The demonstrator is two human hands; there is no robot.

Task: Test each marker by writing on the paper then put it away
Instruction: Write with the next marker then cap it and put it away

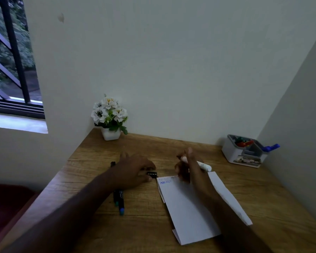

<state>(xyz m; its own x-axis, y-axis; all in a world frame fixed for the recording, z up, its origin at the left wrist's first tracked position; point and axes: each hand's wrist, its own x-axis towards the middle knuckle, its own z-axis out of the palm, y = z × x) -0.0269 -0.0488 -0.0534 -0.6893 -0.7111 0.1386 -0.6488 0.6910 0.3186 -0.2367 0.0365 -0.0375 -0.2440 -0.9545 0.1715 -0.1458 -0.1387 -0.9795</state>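
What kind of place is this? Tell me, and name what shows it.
Probably a home study corner: a wooden desk set against plain walls beside a window, with a desk organiser and a small pot of white flowers.

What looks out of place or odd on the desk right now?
Little stands out. The folded white paper lies askew, one flap lifted along its right edge. A small black cap sits loose beside the left hand. The right hand holds a white marker. Nothing looks spilled or damaged.
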